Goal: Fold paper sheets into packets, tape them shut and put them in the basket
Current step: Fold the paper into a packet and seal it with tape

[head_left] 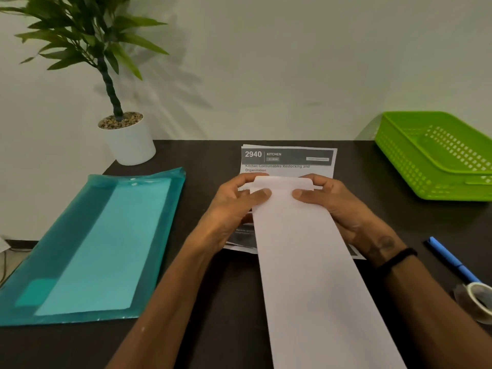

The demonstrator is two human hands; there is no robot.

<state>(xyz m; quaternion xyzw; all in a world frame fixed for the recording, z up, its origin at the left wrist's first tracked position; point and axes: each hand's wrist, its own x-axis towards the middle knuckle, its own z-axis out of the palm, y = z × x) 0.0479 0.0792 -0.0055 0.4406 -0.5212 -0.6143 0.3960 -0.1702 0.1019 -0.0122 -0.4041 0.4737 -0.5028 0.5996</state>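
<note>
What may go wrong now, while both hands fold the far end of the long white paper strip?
1. The left hand and right hand pinch only the far end of the white paper strip, so the fold may come out crooked.
2. The printed sheet underneath may slide.
3. The tape roll lies near the right forearm and may be knocked.

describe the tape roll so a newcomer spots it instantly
Start at the green basket at the desk's far right and follow the right edge toward the person. Past the blue pen lies the tape roll, at the frame's right border. It is the only ring-shaped thing there, clear tape on a pale core.
</note>
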